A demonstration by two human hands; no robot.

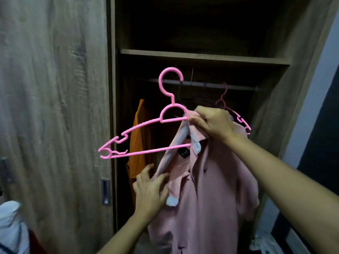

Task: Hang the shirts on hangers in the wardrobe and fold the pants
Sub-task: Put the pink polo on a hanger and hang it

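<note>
Shirt [201, 189] hangs before the wardrobe [201, 55], its collar and the hanger [139, 125] gripped together by the right hand [211, 123] at its 12 o'clock. Left hand [150, 187], fingers loosely spread, touches the collar at 9 o'clock; it should draw that shoulder over the hanger's bare arm.

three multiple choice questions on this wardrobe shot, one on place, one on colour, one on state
1. Where is the orange shirt?
A) hanging inside the wardrobe
B) on the top shelf
C) on the floor

2. What colour is the hanger at the right hand?
A) white
B) pink
C) black

3. How far on is the pink shirt?
A) both shoulders on
B) one hanger arm bare
C) folded flat

Answers:
1 A, it hangs below the rail.
2 B, hook and arms are pink.
3 B, the bare arm sticks out past the collar.
</note>
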